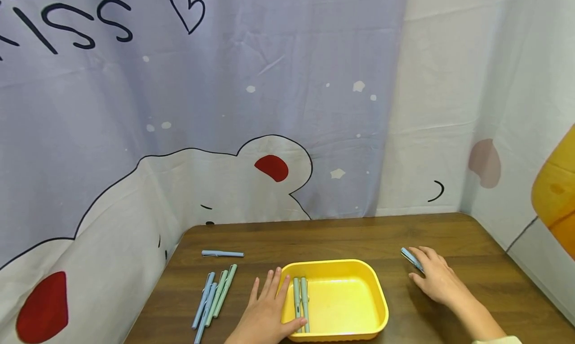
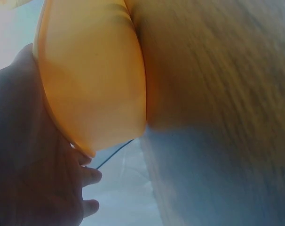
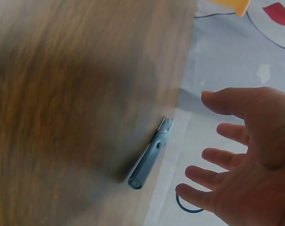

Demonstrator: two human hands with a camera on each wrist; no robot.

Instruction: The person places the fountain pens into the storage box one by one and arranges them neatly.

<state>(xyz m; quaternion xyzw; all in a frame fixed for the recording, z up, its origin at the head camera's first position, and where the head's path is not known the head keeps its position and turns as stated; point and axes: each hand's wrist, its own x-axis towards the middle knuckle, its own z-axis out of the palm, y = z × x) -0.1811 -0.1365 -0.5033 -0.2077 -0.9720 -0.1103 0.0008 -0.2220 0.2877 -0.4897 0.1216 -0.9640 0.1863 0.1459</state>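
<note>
My left hand (image 1: 265,311) rests on the left rim of a yellow plastic basket (image 1: 379,304), its fingers straight and its thumb reaching over the near left corner. Two green pens (image 1: 305,299) lie side by side in the basket along its left wall. To the right, my right hand (image 1: 437,279) hovers over a single blue pen (image 1: 411,259) on the table. In the right wrist view that pen (image 3: 149,157) lies apart from the spread fingers (image 3: 222,157). The left wrist view shows the basket's outer wall (image 2: 93,80) beside the hand (image 2: 34,141).
Left of the basket, blue pens (image 1: 203,300) and green pens (image 1: 225,291) lie in a slanted group on the brown wooden table (image 1: 314,239). Behind them another blue pen (image 1: 222,253) lies crosswise. A printed curtain (image 1: 278,84) hangs along the back and sides.
</note>
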